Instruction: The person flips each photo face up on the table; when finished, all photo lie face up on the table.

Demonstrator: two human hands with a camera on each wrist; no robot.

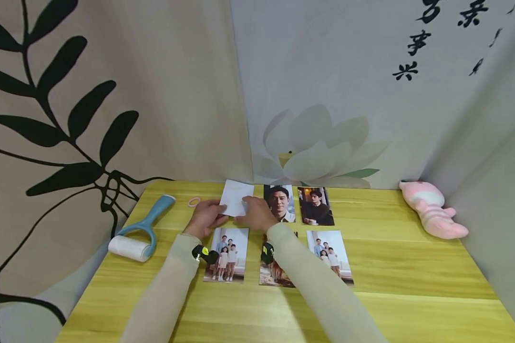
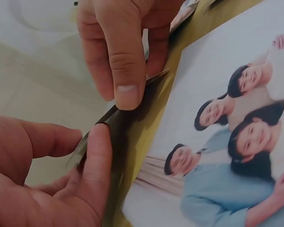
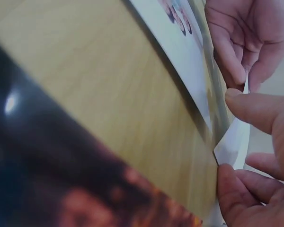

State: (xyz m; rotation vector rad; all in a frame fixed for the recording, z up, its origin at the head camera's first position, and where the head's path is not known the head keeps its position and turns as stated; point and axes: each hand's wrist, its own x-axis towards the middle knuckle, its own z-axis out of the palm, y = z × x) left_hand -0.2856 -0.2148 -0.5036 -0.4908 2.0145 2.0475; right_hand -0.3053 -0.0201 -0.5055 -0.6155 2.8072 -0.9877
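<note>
Both hands hold one photo print (image 1: 236, 195) at the back of the table, its white back towards the head camera and a dark picture side showing in the left wrist view. My left hand (image 1: 204, 219) pinches its left edge between thumb and fingers. On the other edge, my right hand (image 1: 259, 214) grips the lower right part, thumb on the white back (image 3: 229, 146). Just in front lies a family photo (image 1: 238, 252). To the right are a portrait photo (image 1: 280, 205) and a photo of a seated person in dark clothes (image 1: 316, 208).
A second family photo (image 1: 332, 250) and another photo (image 1: 279, 276) lie partly under the right arm. Left stands a blue-handled lint roller (image 1: 148, 224), with a small pink ring (image 1: 194, 202) near the left hand. A pink plush toy (image 1: 433, 212) lies far right; a printed curtain (image 1: 189, 95) hangs behind.
</note>
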